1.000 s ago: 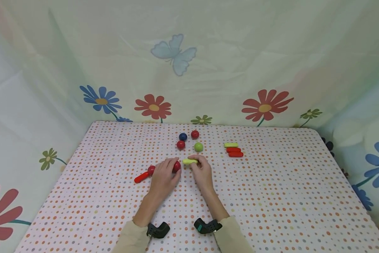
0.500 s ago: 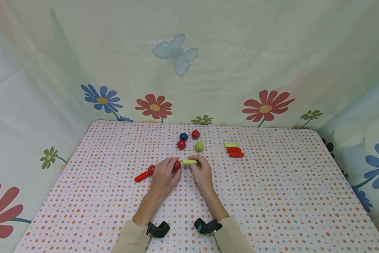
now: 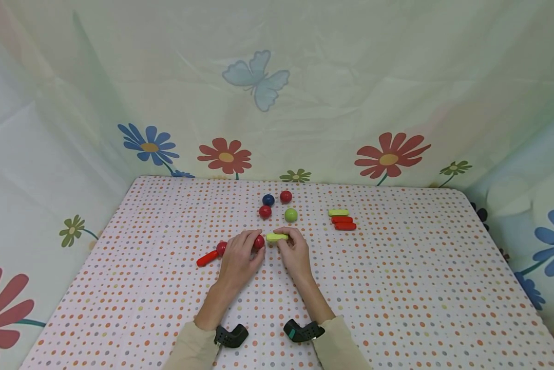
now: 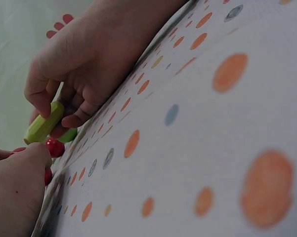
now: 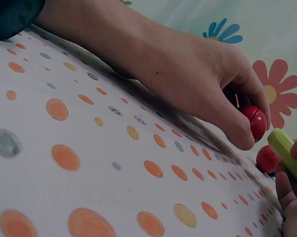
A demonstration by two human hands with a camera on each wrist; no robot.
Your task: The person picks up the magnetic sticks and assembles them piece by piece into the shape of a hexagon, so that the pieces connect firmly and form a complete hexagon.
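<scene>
My left hand (image 3: 240,257) pinches a glossy red ball (image 3: 259,241) between thumb and fingers, plainest in the right wrist view (image 5: 256,123). Out past its other side show a second red ball (image 3: 222,248) and a red stick (image 3: 207,258) that touches it. Whatever lies between the two balls is hidden under the hand. To the right, my right hand (image 3: 295,254) pinches a short yellow-green ribbed stick (image 3: 275,237) by thumb and fingers. The stick's free end points at the held red ball, with a small gap between them.
Beyond the hands sit a blue ball (image 3: 268,200), two red balls (image 3: 285,197) and a green ball (image 3: 290,215). At right lie a yellow-green stick (image 3: 338,212) and two red sticks (image 3: 345,226), side by side. A dotted cloth (image 3: 420,288) covers the table; a flowered curtain hangs behind.
</scene>
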